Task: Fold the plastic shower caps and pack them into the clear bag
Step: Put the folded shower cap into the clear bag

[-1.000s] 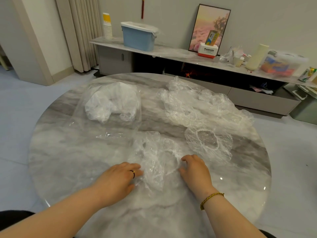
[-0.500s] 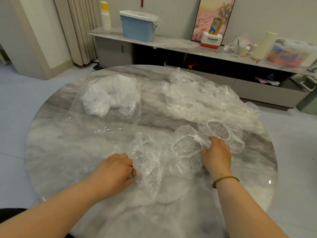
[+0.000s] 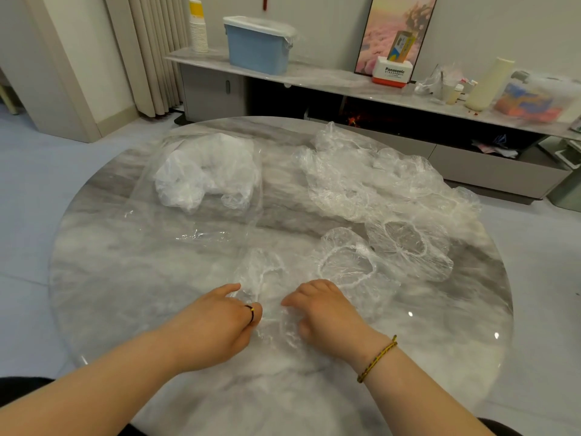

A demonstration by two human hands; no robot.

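Head view: one shower cap [image 3: 267, 287] is pinched between left hand [image 3: 217, 322] and right hand [image 3: 327, 316]; slippery film beyond the pinch could be dragged off-fold.

1. Worktop [image 3: 103, 278]: grey and white marble veining.
2. Shower caps [image 3: 377, 180]: clear, with whitish gathered edges.
3. Clear bag [image 3: 195, 221]: transparent; its contents [image 3: 207, 171] are white.
4. Bin [image 3: 257, 48]: light blue, with a white rim.
5. Wrist cord [image 3: 377, 358]: yellow and dark braid.
6. Finger ring [image 3: 250, 311]: black.
7. Floor [image 3: 25, 199]: pale grey.

Marble table [image 3: 103, 278] under shower caps [image 3: 377, 184]
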